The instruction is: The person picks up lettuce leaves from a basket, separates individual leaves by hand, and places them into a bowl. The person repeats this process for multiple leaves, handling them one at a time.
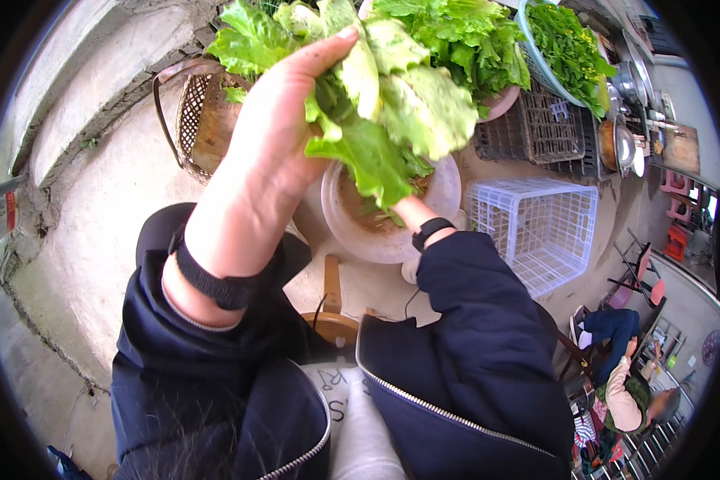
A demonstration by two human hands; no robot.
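My left hand [282, 120] is raised at the upper middle, closed around a bunch of leafy green lettuce [408, 108], thumb lying over the leaves. Below it sits a round whitish basin [372, 246] holding brownish water and loose leaf pieces. My right hand [411, 210] reaches over the basin from the right; its fingers are hidden behind the hanging leaves, so I cannot tell whether it holds anything. More lettuce [462, 36] is heaped in a pink basket [503, 103] beyond the basin.
A white plastic crate [534, 228] lies right of the basin. Behind it are dark crates [540, 126] and a light-blue basket [543, 60] of greens. A woven basket [195, 114] stands at the upper left. A seated person [624, 390] is at the lower right.
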